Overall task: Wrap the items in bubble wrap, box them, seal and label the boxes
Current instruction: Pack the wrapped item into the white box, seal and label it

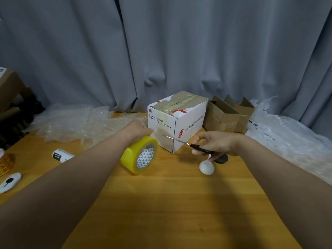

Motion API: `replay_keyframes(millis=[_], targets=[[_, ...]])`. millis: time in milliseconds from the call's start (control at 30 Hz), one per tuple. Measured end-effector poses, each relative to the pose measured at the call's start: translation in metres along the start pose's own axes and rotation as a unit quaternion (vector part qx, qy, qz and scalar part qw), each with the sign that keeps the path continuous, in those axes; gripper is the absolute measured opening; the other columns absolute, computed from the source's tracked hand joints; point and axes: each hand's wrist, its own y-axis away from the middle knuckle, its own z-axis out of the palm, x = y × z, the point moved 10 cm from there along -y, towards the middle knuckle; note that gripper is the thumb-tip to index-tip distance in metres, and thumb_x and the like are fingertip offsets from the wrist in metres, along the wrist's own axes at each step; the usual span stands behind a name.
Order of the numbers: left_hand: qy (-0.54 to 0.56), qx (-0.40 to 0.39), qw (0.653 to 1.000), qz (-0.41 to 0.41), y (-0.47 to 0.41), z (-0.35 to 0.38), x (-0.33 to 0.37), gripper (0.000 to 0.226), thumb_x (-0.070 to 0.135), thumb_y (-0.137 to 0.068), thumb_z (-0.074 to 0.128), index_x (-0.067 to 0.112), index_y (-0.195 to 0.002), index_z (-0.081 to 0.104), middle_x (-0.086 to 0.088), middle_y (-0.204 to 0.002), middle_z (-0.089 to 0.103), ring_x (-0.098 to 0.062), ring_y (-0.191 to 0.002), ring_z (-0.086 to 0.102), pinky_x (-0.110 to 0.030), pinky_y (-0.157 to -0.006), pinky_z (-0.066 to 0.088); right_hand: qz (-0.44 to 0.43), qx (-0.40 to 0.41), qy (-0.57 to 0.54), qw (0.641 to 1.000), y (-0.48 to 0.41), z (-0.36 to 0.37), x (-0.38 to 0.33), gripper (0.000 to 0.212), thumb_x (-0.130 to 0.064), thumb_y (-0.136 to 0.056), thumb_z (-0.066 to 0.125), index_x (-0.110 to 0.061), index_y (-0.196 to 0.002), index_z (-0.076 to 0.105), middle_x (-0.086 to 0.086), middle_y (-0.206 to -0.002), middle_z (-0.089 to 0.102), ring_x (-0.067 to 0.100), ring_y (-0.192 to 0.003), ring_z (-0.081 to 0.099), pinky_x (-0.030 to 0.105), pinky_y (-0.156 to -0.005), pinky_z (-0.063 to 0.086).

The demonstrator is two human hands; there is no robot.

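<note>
A white box [186, 123] with red print stands at the back of the wooden table, its top flaps taped over. My left hand [137, 130] grips a yellow roll of packing tape [139, 154] just in front of the box's left face, and a strip of tape runs down that face. My right hand [214, 142] holds black-handled scissors [181, 141]; their blades point left and reach the box's near corner. A sheet of bubble wrap [77, 123] lies at the back left.
Two open brown boxes [226, 115] stand right of the white box, and crumpled white plastic packaging [287, 133] lies beyond them. A white round object [206, 167] and a dark one [221, 159] sit under my right hand. At the left lie a label roll [61, 155] and a white device [9, 182].
</note>
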Motion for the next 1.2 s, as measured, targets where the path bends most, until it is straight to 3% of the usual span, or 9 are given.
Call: replay_keyframes(millis=[133,200,333,500,633,833,1033,1133,1200], targets=[[-0.008,0.006,1.0,0.021,0.003,0.0,0.011,0.041,0.03,-0.094,0.056,-0.002,-0.119,0.06,-0.017,-0.113,0.064,-0.027,-0.102,0.06,-0.022,-0.067,0.035,0.009,-0.036,-0.07,0.997,-0.003,0.015,-0.002,0.038,-0.04,-0.082,0.071,-0.019,-0.109,0.054,-0.003,-0.069,0.057,0.01,-0.071,0.055,0.028,-0.071,0.049],[-0.002,0.006,1.0,0.026,0.003,0.0,0.012,0.041,0.027,-0.094,0.056,-0.003,-0.124,0.056,-0.019,-0.12,0.061,-0.029,-0.109,0.057,-0.023,-0.069,0.034,0.021,-0.048,-0.058,0.997,-0.004,0.019,-0.005,0.052,-0.062,-0.077,0.062,-0.021,-0.109,0.054,-0.001,-0.073,0.056,0.013,-0.079,0.055,0.03,-0.073,0.049],[0.0,-0.004,1.0,0.012,-0.001,0.003,0.005,0.038,0.03,-0.093,0.057,0.0,-0.115,0.06,-0.016,-0.116,0.062,-0.017,-0.08,0.051,-0.022,-0.063,0.035,0.031,-0.068,-0.016,0.997,-0.012,0.025,-0.016,0.074,-0.077,-0.063,0.052,-0.019,-0.109,0.057,0.005,-0.078,0.054,0.018,-0.081,0.053,0.031,-0.072,0.045],[0.009,-0.01,1.0,-0.004,-0.006,0.004,-0.002,0.033,0.034,-0.092,0.058,0.006,-0.108,0.062,-0.008,-0.097,0.058,-0.012,-0.073,0.047,-0.022,-0.055,0.034,0.03,-0.089,0.012,0.995,-0.027,0.03,-0.036,0.073,-0.08,-0.062,0.05,-0.018,-0.099,0.057,0.005,-0.074,0.055,0.019,-0.08,0.053,0.027,-0.068,0.043],[0.011,-0.013,1.0,-0.006,-0.009,0.004,-0.005,0.025,0.036,-0.091,0.059,0.012,-0.089,0.057,-0.004,-0.09,0.055,-0.01,-0.066,0.046,-0.018,-0.051,0.032,0.031,-0.072,0.026,0.997,-0.039,0.026,-0.04,0.091,-0.081,-0.059,0.049,-0.012,-0.117,0.057,0.002,-0.07,0.056,0.017,-0.076,0.056,0.029,-0.072,0.043],[0.032,-0.019,0.999,-0.007,-0.013,0.007,-0.007,0.024,0.034,-0.09,0.061,0.011,-0.093,0.06,0.0,-0.079,0.055,-0.008,-0.062,0.048,-0.018,-0.053,0.038,-0.027,-0.016,0.031,0.999,-0.044,0.013,-0.045,0.083,-0.074,-0.058,0.059,-0.006,-0.104,0.066,0.002,-0.062,0.056,0.016,-0.064,0.053,0.026,-0.062,0.038],[0.036,-0.012,0.999,-0.014,-0.015,0.007,-0.009,0.025,0.032,-0.086,0.066,0.009,-0.094,0.063,-0.003,-0.089,0.058,-0.011,-0.068,0.052,-0.023,-0.056,0.039,-0.06,0.039,0.017,0.997,-0.048,0.01,-0.042,0.059,-0.063,-0.06,0.071,-0.007,-0.081,0.071,0.004,-0.054,0.053,0.013,-0.05,0.045,0.023,-0.053,0.036],[0.034,-0.011,0.999,-0.005,-0.013,0.007,-0.011,0.027,0.033,-0.087,0.066,0.006,-0.092,0.066,-0.006,-0.091,0.064,-0.015,-0.074,0.057,-0.026,-0.062,0.043,-0.026,0.035,0.106,0.993,-0.053,0.024,-0.027,0.058,-0.058,-0.065,0.077,-0.007,-0.091,0.071,0.003,-0.065,0.059,0.013,-0.058,0.052,0.023,-0.059,0.043],[0.055,-0.005,0.998,0.008,-0.011,0.006,-0.013,0.032,0.034,-0.088,0.064,0.003,-0.097,0.067,-0.009,-0.095,0.067,-0.018,-0.08,0.058,-0.027,-0.066,0.045,-0.019,0.036,0.205,0.978,-0.055,0.035,-0.021,0.045,-0.051,-0.074,0.075,-0.014,-0.098,0.067,0.0,-0.085,0.062,0.015,-0.081,0.058,0.025,-0.074,0.046]])
